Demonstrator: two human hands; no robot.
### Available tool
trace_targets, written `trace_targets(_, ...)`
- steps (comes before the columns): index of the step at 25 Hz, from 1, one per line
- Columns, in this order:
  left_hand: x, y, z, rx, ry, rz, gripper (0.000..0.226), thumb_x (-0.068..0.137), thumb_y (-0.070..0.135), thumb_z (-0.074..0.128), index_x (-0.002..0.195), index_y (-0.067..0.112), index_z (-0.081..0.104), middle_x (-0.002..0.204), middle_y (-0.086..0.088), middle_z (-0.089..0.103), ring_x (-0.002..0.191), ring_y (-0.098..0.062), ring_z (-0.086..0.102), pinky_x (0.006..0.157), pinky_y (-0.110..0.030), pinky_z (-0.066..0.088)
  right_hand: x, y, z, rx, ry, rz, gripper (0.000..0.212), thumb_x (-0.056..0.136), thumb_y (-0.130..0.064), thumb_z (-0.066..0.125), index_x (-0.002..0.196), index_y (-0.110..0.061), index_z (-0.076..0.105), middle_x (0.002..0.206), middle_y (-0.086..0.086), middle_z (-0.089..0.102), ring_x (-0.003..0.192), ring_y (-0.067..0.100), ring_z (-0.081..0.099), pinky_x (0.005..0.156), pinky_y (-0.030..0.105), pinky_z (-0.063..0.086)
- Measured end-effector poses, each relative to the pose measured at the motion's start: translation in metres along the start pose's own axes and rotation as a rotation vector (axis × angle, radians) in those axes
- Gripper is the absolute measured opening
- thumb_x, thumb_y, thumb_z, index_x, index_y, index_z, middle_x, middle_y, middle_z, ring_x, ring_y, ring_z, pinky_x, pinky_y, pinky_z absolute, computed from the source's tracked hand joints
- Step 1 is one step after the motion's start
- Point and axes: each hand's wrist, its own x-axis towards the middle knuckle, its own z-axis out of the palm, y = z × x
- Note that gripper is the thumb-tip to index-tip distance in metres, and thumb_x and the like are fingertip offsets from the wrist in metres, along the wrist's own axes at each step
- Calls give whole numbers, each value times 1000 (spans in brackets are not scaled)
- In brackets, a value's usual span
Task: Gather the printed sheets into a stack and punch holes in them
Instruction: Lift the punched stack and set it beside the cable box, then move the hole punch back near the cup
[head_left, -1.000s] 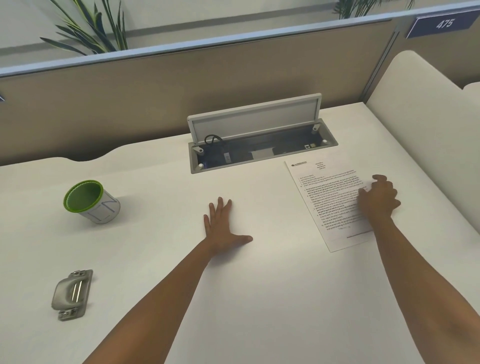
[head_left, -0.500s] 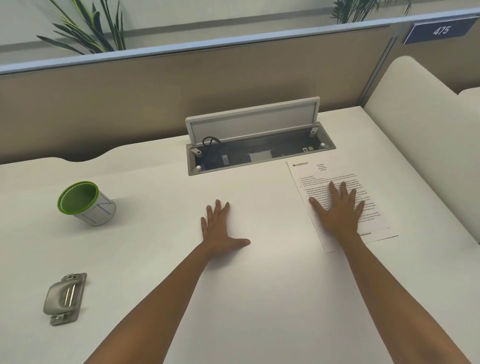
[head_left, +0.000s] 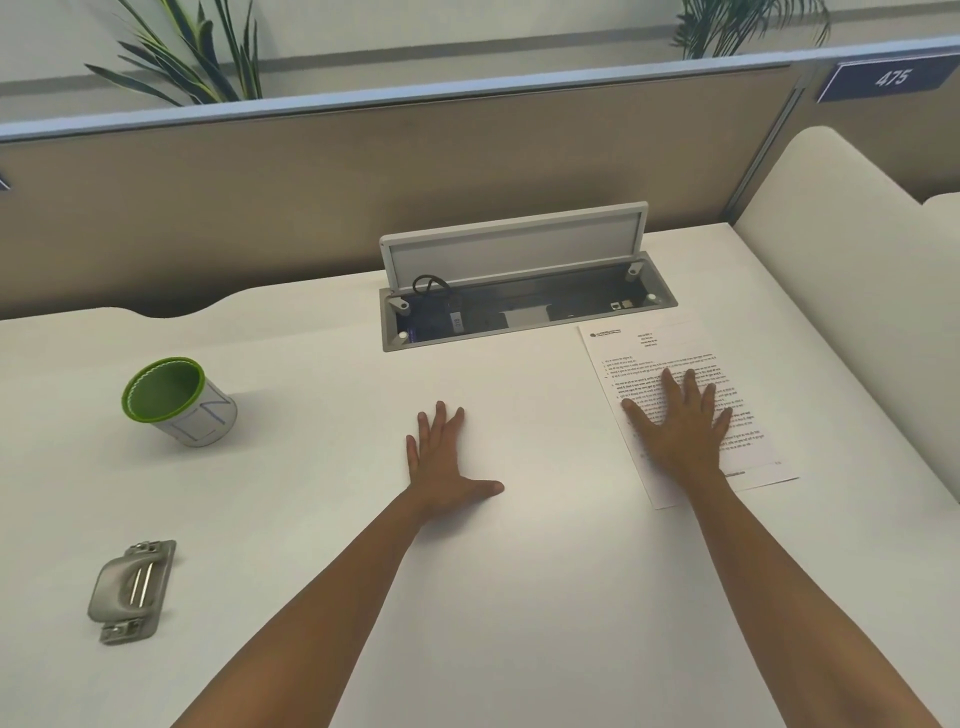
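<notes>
A white printed sheet (head_left: 649, 353) with dark text lies flat on the right side of the white desk (head_left: 322, 519); whether more sheets lie under it I cannot tell. My right hand (head_left: 680, 431) rests palm down on its lower half, fingers spread. My left hand (head_left: 441, 457) lies flat on the bare desk in the middle, fingers apart and thumb out, holding nothing. A grey metal hole punch (head_left: 132, 590) sits at the near left, well away from both hands.
A green-rimmed white cup (head_left: 179, 402) stands at the left. An open cable box (head_left: 524, 306) with its raised lid is set into the desk just behind the sheet. A tan partition runs along the back, and a cream padded panel (head_left: 852, 270) borders the right.
My right hand went from a curled grip at the sheet's right edge to lying flat with spread fingers on it. The left hand has stayed put.
</notes>
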Motion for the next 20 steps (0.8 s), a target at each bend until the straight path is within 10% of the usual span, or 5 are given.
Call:
trace_targets(12,-14,-3,-12,-212,44,65,107,82,43,80,161,22,11,171,5,4,157,-15,-11,123,-35,-12,-47,-47,-8,319,260,-158,78,92,-63,46,156,-21,29,165,9,26,153,31,20,121,58,14)
trace_targets(20,-83,-58,-44,-251,507,142,51,91,7,62,141,12,51,143,-2,56,149,-20,36,126,-28,-6,-131,-120,29,508,108,-375,65,96,-46,59,152,-24,34,160,-2,34,148,18,31,122,45,23)
